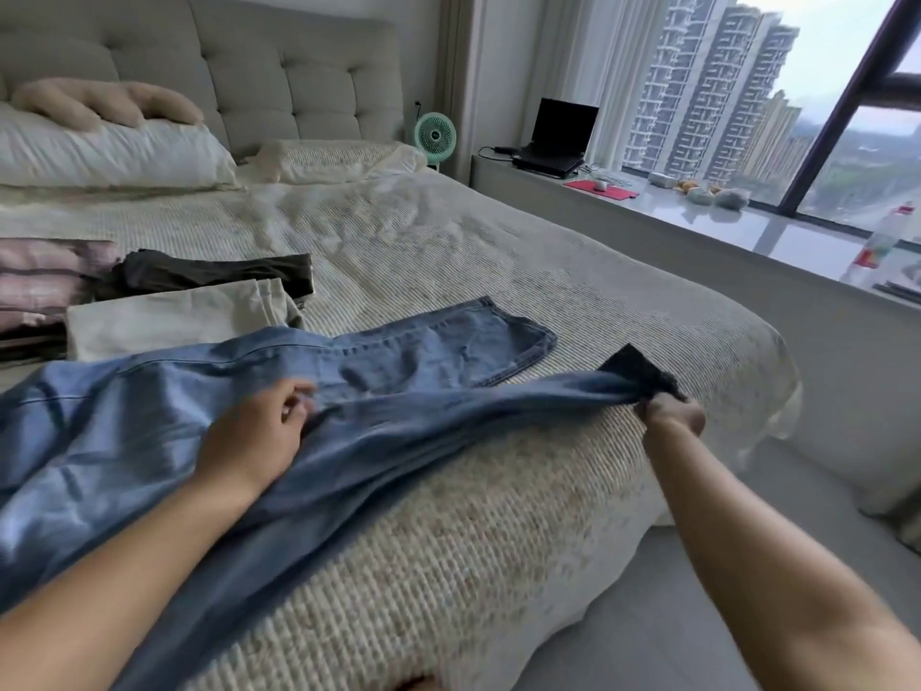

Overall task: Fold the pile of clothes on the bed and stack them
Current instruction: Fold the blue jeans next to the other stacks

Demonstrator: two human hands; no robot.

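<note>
Jeans (349,391) lie spread across the near corner of the bed (498,541), seen from my head camera: one leg flat on the cover, the other pulled taut toward the bed's edge. My right hand (675,416) grips that leg's hem, fingers curled tight around the dark cuff. My left hand (259,436) rests on the denim near the crotch, fingers bent and apparently pinching a fold, though motion blur leaves that uncertain. Behind the jeans, at the left, folded clothes (164,321) sit in a loose stack: a beige piece in front, a dark one behind, striped fabric beside them. The step in hand looks like laying leg over leg. The next move calls for carrying the held hem across onto the flat leg, seams aligned, before folding lengthwise.
</note>
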